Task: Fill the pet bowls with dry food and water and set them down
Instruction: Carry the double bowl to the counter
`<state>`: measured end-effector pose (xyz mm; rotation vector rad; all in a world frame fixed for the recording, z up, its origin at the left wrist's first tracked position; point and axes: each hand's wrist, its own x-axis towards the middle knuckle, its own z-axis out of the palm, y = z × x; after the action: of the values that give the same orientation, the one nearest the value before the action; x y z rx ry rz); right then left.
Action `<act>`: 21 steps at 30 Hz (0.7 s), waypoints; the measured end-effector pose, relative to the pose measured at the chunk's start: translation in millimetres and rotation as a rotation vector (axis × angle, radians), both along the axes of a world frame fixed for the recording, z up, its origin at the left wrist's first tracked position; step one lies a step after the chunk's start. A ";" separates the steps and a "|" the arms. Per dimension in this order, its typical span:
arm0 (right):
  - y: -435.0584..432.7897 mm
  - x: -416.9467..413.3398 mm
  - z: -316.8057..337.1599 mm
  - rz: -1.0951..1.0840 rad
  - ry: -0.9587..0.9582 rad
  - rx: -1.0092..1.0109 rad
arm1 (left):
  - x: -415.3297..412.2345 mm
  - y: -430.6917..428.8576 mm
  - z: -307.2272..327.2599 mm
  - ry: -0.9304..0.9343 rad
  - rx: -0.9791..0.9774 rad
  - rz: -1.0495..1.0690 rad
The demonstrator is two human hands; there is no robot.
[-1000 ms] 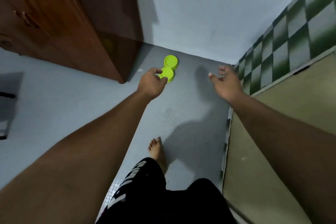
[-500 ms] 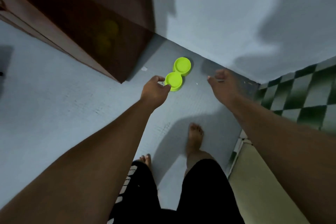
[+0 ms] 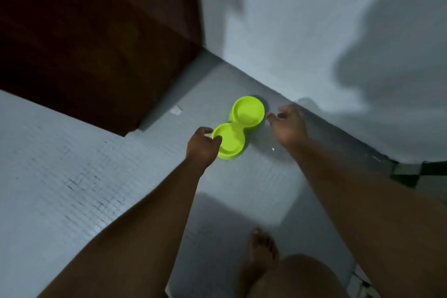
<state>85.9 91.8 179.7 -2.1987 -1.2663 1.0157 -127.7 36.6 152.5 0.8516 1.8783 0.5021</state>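
Observation:
A lime-green double pet bowl [image 3: 238,126] lies on the grey tiled floor near the wall. Both of its round cups look empty. My left hand [image 3: 203,146] is at the rim of the near cup, with the thumb over the edge and the fingers curled around it. My right hand [image 3: 286,124] hovers just right of the far cup, fingers loosely curled, a small gap between it and the rim.
A dark brown wooden cabinet [image 3: 96,43] stands at the left, its corner close to the bowl. A pale wall [image 3: 314,31] runs behind the bowl. My bare foot [image 3: 262,251] and knee are at the bottom. Green checkered tiles [image 3: 425,174] show at the right edge.
I have stepped closer and leaned down. Both hands have moved in on the bowl; the left now grips the near rim and the right has come beside the far cup.

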 end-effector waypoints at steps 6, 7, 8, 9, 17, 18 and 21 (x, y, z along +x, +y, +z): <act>57.4 -19.7 -131.7 0.048 -0.065 -0.014 | -4.2 9.5 -124.4 -0.049 -0.047 0.121; 64.6 -21.8 -147.2 0.050 -0.061 -0.019 | -5.4 10.1 -141.4 -0.073 -0.047 0.148; 71.3 -23.8 -159.6 0.042 -0.055 -0.019 | -5.9 10.1 -154.7 -0.095 -0.051 0.166; 77.3 -25.9 -170.5 0.026 -0.042 -0.017 | -6.5 9.5 -166.9 -0.117 -0.059 0.184; 109.3 4.4 -255.5 0.025 0.089 -0.079 | 3.8 9.0 -173.8 -0.269 -0.135 0.191; 103.4 2.3 -243.6 0.029 0.068 -0.056 | 5.8 9.4 -169.2 -0.278 -0.126 0.199; 97.3 7.8 -234.9 -0.009 0.016 0.001 | 8.4 10.4 -158.6 -0.234 -0.024 0.209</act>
<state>93.7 189.0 -55.2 -2.1890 -1.2485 1.0271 -119.3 47.0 -6.0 0.5572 1.7606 0.6766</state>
